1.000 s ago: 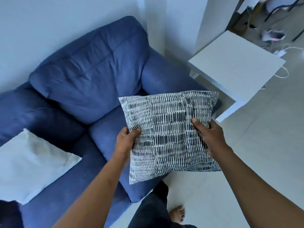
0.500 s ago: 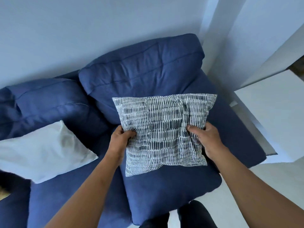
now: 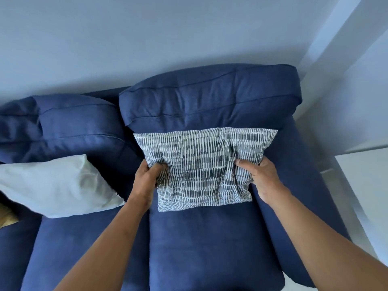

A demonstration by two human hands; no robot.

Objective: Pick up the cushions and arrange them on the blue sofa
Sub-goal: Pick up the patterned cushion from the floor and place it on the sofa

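Patterned cushion point(image 3: 201, 164) | both hands' fingers point(image 3: 161, 168) pinch side edges; above blue sofa point(image 3: 210, 248) seat

You're looking at a deep navy-blue fabric sofa point(image 3: 210, 244), one even colour across seat and back cushions. The square cushion point(image 3: 201, 164) in front of it has a white cover printed with rows of short dark grey-blue vertical dashes. To its left lies a plain pale white cushion point(image 3: 56, 185). The wall point(image 3: 147, 38) behind is light grey-blue, and a mustard-yellow patch point(image 3: 6, 216) shows at the left edge.
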